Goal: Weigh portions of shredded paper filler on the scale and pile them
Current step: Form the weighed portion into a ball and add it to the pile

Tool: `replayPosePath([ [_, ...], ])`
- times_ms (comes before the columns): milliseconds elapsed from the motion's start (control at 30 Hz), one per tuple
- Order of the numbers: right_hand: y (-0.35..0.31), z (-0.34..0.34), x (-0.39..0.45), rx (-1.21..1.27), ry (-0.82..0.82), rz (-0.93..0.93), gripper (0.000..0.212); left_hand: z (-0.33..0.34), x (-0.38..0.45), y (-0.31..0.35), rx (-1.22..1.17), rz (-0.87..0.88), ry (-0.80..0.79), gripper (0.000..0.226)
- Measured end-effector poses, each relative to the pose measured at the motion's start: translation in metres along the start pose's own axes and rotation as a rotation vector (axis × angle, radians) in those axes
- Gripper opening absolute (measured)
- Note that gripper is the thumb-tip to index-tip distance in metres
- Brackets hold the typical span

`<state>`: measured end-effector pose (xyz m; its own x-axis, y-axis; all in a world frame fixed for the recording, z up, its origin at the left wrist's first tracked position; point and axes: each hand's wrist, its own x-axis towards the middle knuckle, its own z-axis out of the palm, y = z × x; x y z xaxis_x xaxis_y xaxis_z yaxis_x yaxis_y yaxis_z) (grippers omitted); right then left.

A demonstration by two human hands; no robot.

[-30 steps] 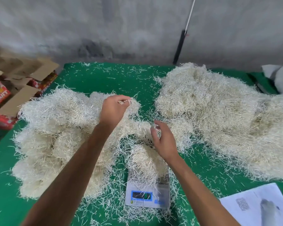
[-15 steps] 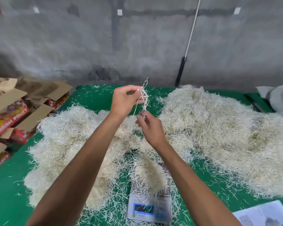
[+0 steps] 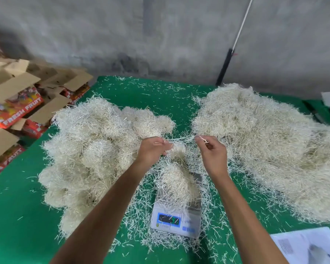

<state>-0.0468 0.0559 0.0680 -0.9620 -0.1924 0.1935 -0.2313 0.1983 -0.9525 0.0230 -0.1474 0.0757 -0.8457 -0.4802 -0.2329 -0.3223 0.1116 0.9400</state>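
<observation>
Nearest you, on the green table [image 3: 23, 216], the scale [image 3: 176, 221] carries a small portion of shredded paper [image 3: 176, 182]; its display is too blurred to read, so check it before you add or take anything. Just above that portion, your left hand [image 3: 152, 149] and right hand [image 3: 212, 150] each pinch one end of a thin tuft of strands [image 3: 183, 140], stretched nearly level between them. Both forearms reach forward and converge, knuckles up, fingers curled on the strands. Pull the tuft apart gently and drop only a few strands at a time, so the reading creeps rather than jumps. Farther left sits the heap of rounded portions [image 3: 95, 149]; farther right, the loose bulk pile [image 3: 265, 141], likely your supply.
</observation>
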Motion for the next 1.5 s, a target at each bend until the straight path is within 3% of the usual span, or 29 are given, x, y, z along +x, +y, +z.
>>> replayPosePath([
  [167,0.059,-0.007,-0.032,-0.273,-0.237,0.213,0.04,0.019,-0.013,-0.062,0.158,-0.012,-0.058,0.025],
  [267,0.077,-0.015,-0.046,-0.323,-0.326,0.3,0.041,0.019,-0.021,-0.09,0.276,0.049,-0.117,0.036],
  [433,0.087,-0.031,-0.065,-0.277,-0.161,0.336,0.042,0.01,-0.03,-0.115,0.269,0.026,-0.017,0.056],
  [667,0.097,-0.031,-0.081,-0.254,-0.031,0.287,0.043,-0.003,-0.037,-0.131,0.24,0.065,0.003,0.044],
  [1167,0.105,-0.017,-0.087,-0.273,-0.062,0.335,0.044,-0.002,-0.03,-0.136,0.252,0.014,0.003,0.036],
  [1267,0.103,-0.007,-0.09,-0.226,-0.036,0.327,0.066,0.009,-0.019,-0.129,0.231,-0.007,0.051,0.02],
  [1367,0.098,0.01,-0.09,-0.18,-0.037,0.349,0.066,0.031,-0.009,-0.116,0.105,-0.092,0.144,0.031],
  [1433,0.094,0.027,-0.091,-0.143,-0.074,0.337,0.059,0.046,-0.005,-0.105,0.066,-0.122,0.094,0.035],
  [1500,0.087,0.047,-0.095,-0.067,-0.113,0.364,0.062,0.064,-0.007,-0.095,0.038,-0.146,-0.006,0.054],
])
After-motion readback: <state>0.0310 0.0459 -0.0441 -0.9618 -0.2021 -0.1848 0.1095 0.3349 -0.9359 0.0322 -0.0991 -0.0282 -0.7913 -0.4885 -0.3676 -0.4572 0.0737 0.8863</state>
